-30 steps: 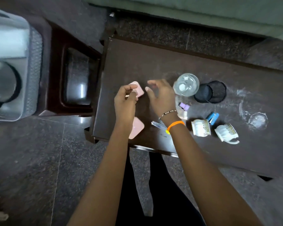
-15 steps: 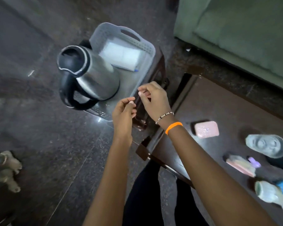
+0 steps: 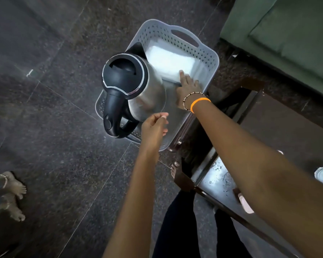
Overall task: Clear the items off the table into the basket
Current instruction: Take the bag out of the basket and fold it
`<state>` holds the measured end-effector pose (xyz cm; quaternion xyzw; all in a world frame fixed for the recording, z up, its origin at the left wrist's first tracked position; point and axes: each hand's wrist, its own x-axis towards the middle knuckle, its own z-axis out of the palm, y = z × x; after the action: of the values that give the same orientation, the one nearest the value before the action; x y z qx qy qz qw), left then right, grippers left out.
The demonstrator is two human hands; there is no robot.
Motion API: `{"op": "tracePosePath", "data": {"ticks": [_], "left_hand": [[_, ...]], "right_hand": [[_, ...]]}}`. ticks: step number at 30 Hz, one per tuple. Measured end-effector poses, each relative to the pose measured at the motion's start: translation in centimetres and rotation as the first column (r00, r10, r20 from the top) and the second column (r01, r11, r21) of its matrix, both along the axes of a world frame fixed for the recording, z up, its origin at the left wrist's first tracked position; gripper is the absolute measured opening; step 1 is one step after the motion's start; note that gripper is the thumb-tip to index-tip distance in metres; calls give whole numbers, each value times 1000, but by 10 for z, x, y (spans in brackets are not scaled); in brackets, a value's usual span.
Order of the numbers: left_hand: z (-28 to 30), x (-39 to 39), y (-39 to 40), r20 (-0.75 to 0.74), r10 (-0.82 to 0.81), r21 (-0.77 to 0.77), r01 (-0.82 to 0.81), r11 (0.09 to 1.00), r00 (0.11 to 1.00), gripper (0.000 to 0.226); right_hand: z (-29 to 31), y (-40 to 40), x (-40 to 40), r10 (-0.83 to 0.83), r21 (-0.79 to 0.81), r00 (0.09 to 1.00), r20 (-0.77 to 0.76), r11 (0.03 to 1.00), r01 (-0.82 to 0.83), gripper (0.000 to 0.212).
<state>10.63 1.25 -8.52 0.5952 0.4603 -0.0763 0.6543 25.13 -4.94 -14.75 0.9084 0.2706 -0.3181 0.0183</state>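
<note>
While the right hand (image 3: 189, 84) reaches down inside the grey basket (image 3: 206, 53), fingers spread flat, tips touching the near edge of a white packet (image 3: 168, 61) on the basket floor, whether anything sits under the palm can't be told. Wrist carries a beaded bracelet (image 3: 191, 95) & an orange band (image 3: 199, 103). Left hand (image 3: 154, 125) hovers at abt 7 o'clock of the right one, over the basket's near rim, thumb & fingers pinched close; what's btwn them, if anything, can't be made out. Steel kettle (image 3: 138, 92) w/ black lid stands in the basket at 9 o'clock of the right hand. Dark table (image 3: 218, 181) lies at 5 o'clock of the basket, a pink item (image 3: 245, 203) near its edge, partly hidden by the right forearm.
</note>
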Motion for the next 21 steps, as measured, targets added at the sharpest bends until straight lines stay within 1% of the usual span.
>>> {"op": "tracePosePath", "data": {"ticks": [2,3,5,6,7,8,9,10,11,13,15,16,18,19,21], "left_hand": [[-2,-3,2,-16,-31,-15,31,999,999,18],[-2,-4,2,-21,-41,-16,41,999,999,19],[-2,-6,3,-27,-36,-18,35,999,999,19],[0,-6,3,-23,-27,-20,27,999,999,19],[1,-6,2,-15,-18,-23,17,1000,1000,18],[2,-6,2,-8,-9,-21,9,1000,1000,17],[5,-5,0,-1,-2,-19,2,1000,1000,16],[8,-3,-4,7,8,-23,-8,1000,1000,15],[11,-1,-8,14,20,-36,-20,999,1000,14],[20,4,-19,25,43,-101,-41,994,999,10],[31,8,-34,53,28,-168,-19,986,998,8],[36,8,-43,76,11,-167,1,986,997,8],[44,7,-62,121,-5,-89,16,996,993,12],[47,5,-72,134,-23,-20,26,999,991,18],[53,-2,-93,138,-85,121,68,990,987,32]], "right_hand": [[-3,2,3,16,-26,1000,11,1000,-16,38],[-4,2,4,12,-7,999,38,1000,-12,43],[1,2,9,-64,100,992,111,994,53,46],[5,1,11,-126,187,980,151,978,97,43],[9,-3,12,-213,299,962,171,941,155,40],[15,-7,12,-336,438,929,153,866,241,36],[24,-13,10,-472,566,878,85,748,347,31],[34,-19,6,-589,662,808,-3,605,443,26],[45,-25,2,-672,721,735,-89,466,513,21],[62,-40,-10,-757,752,600,-259,232,617,15],[75,-59,-26,-738,689,485,-469,38,724,13],[81,-71,-36,-702,635,432,-566,-38,771,13],[92,-97,-59,-631,560,372,-681,-121,819,19],[97,-111,-72,-608,550,367,-704,-140,823,24],[107,-140,-97,-599,570,391,-699,-135,811,34]]}}
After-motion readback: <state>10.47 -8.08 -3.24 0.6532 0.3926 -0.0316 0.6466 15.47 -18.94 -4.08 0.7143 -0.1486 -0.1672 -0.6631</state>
